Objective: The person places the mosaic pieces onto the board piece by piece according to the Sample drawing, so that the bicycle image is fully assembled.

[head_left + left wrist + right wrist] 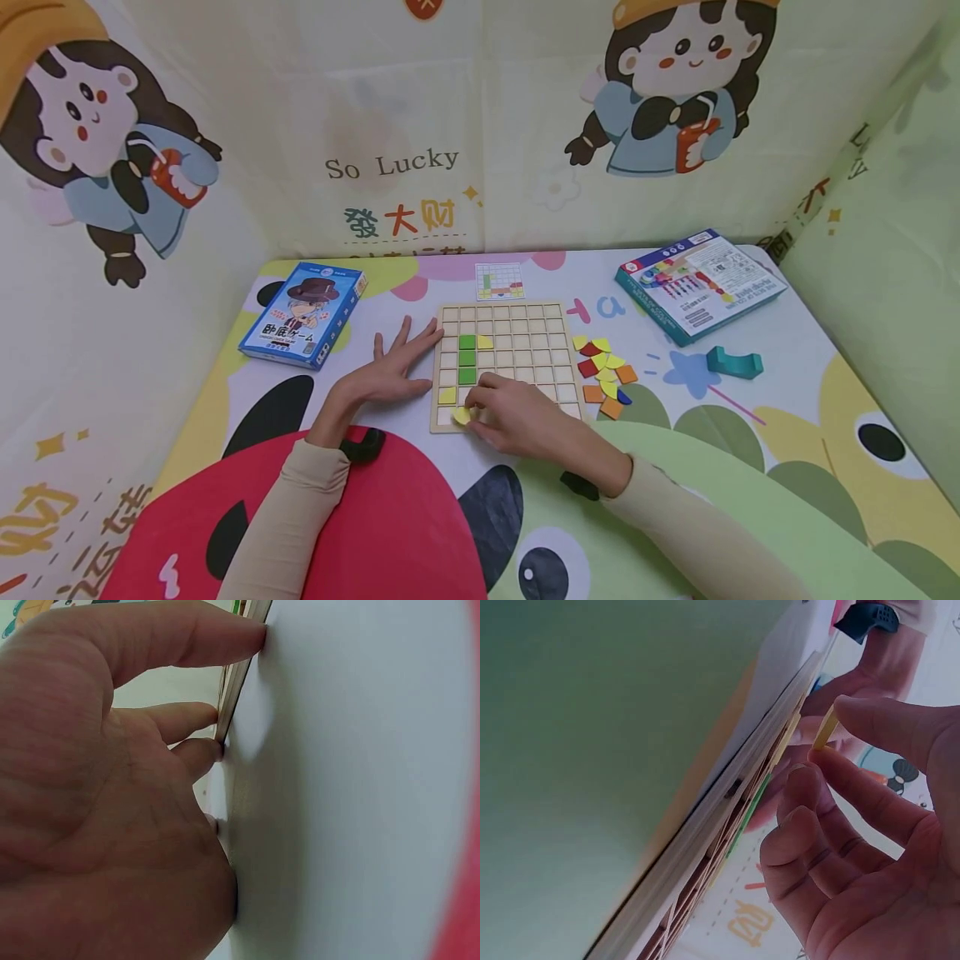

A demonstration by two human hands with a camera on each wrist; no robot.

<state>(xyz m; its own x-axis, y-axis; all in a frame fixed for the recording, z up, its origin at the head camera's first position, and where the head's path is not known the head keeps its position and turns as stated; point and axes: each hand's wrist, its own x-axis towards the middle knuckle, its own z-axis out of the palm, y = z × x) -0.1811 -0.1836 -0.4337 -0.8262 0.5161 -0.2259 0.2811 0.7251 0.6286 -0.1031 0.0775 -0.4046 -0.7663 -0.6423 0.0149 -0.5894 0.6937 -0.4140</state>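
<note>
A wooden grid board (525,304) lies on the table, with several green square tiles (467,357) in one column, a yellow quarter-round tile (485,342) beside the top one and a yellow square tile (447,396) lower left. My right hand (525,417) pinches a yellow tile (826,727) between thumb and index finger, over the board's lower left corner. Spread along the left edge, my left hand (386,371) touches the board with its fingertips. In the left wrist view its thumb (225,637) rests against the board's side.
Loose red, yellow, orange and blue tiles (603,375) lie right of the board. Behind it is a pattern card (499,282). A blue game box (303,315) stands left; another box (701,283) and a teal curved piece (734,362) lie right.
</note>
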